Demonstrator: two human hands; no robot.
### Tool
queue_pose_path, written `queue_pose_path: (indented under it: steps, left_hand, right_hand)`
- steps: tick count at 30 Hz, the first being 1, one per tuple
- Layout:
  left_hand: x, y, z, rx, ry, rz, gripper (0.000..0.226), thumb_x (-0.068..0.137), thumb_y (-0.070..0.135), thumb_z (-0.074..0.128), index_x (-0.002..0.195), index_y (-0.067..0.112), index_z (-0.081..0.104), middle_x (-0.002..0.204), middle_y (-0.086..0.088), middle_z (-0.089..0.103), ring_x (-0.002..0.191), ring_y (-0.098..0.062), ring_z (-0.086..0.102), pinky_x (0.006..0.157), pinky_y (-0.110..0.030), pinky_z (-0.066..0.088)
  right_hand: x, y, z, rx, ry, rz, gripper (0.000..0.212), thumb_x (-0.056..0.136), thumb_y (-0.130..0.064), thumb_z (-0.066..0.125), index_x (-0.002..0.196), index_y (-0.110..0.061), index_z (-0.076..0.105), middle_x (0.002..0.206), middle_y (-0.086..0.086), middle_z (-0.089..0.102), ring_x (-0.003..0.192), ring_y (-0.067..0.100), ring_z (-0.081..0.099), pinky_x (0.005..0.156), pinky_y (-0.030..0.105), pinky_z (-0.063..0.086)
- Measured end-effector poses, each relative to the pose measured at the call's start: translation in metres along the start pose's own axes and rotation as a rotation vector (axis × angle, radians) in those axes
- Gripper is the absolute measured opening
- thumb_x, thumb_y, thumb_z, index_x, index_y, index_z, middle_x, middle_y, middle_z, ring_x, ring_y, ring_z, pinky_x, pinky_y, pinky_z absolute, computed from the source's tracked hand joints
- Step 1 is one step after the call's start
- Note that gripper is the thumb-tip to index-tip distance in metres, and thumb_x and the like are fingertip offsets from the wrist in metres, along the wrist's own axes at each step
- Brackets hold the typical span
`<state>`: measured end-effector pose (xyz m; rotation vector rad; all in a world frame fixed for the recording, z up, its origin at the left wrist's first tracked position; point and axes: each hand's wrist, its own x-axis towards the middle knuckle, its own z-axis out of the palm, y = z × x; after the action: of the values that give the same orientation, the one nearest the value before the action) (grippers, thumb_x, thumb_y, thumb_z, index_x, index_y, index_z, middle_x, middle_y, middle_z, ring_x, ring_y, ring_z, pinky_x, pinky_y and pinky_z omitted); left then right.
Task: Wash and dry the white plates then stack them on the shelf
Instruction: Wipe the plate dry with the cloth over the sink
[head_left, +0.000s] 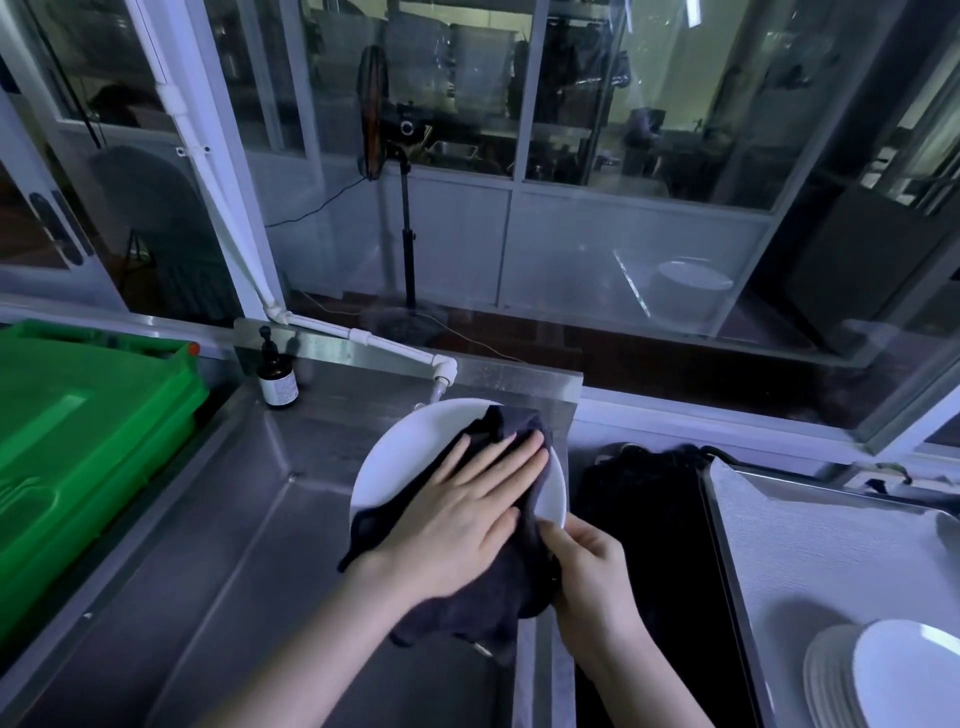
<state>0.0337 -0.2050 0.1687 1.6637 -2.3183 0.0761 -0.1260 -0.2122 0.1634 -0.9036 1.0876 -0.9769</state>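
A white plate (415, 452) is held tilted above the steel sink (249, 519). A dark cloth (498, 587) is draped over the plate's right half and hangs below it. My left hand (467, 509) lies flat on the cloth with fingers spread, pressing it against the plate's face. My right hand (587, 566) grips the plate's lower right rim through the cloth. A stack of white plates (883, 675) sits on the shelf surface (805, 545) at the lower right.
A white tap pipe (395, 345) ends just behind the plate. A brown pump bottle (278, 379) stands at the sink's back corner. A green crate (78, 441) fills the left side. A dark gap (654, 519) separates sink and shelf.
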Motion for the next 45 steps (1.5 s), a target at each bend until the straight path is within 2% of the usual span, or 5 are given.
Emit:
queue_pose_path:
  steps: [11,22,28,39,45]
  left_hand:
    - [-0.028,-0.039,0.020,-0.039,-0.021,-0.376,0.068,0.091,0.058,0.001,0.150,0.029,-0.018,0.159,0.015,-0.021,0.147,-0.008,-0.023,0.122,-0.043,-0.008]
    - [-0.001,-0.043,-0.005,-0.052,0.215,-0.095,0.073,0.094,0.062,0.037,0.156,0.028,0.018,0.164,0.011,0.009,0.151,-0.012,0.007,0.122,-0.043,0.011]
    - [-0.014,-0.066,-0.012,-0.659,0.247,-0.589,0.040,0.072,0.039,0.084,0.104,0.022,0.065,0.101,0.004,0.073,0.101,-0.019,0.067,0.084,-0.034,0.050]
    - [-0.001,-0.041,-0.042,-0.580,0.110,-0.256,0.032,0.060,0.049,0.086,0.078,0.034,0.065,0.060,0.025,0.058,0.057,0.006,0.050,0.054,-0.013,0.035]
    - [-0.032,-0.046,-0.022,-0.942,0.388,-0.628,0.016,0.069,0.032,0.086,0.074,0.027,0.072,0.074,0.011,0.073,0.069,-0.001,0.065,0.067,-0.021,0.048]
  right_hand:
    - [0.006,-0.014,-0.004,0.004,0.031,-0.067,0.030,0.093,-0.001,0.059,0.067,-0.005,0.075,0.073,0.017,0.072,0.062,0.025,0.067,0.055,0.036,0.056]
    - [-0.010,-0.013,-0.005,-0.173,-0.212,-0.076,0.019,0.094,-0.005,0.061,0.085,0.001,0.076,0.083,0.035,0.069,0.071,0.032,0.067,0.061,0.044,0.058]
    - [-0.003,-0.028,-0.019,-0.482,-0.257,-0.256,0.022,0.096,-0.009,0.062,0.078,0.000,0.071,0.065,0.003,0.055,0.064,0.014,0.047,0.058,0.032,0.036]
    - [0.008,-0.045,0.011,-0.968,-0.238,-0.643,0.024,0.095,-0.024,0.066,0.082,-0.004,0.062,0.058,-0.005,0.049,0.061,0.018,0.042,0.061,0.033,0.042]
    - [0.011,-0.053,-0.002,-0.683,-0.070,-0.595,0.033,0.092,-0.035,0.069,0.066,-0.019,0.055,0.055,-0.012,0.044,0.054,0.000,0.036,0.049,0.015,0.030]
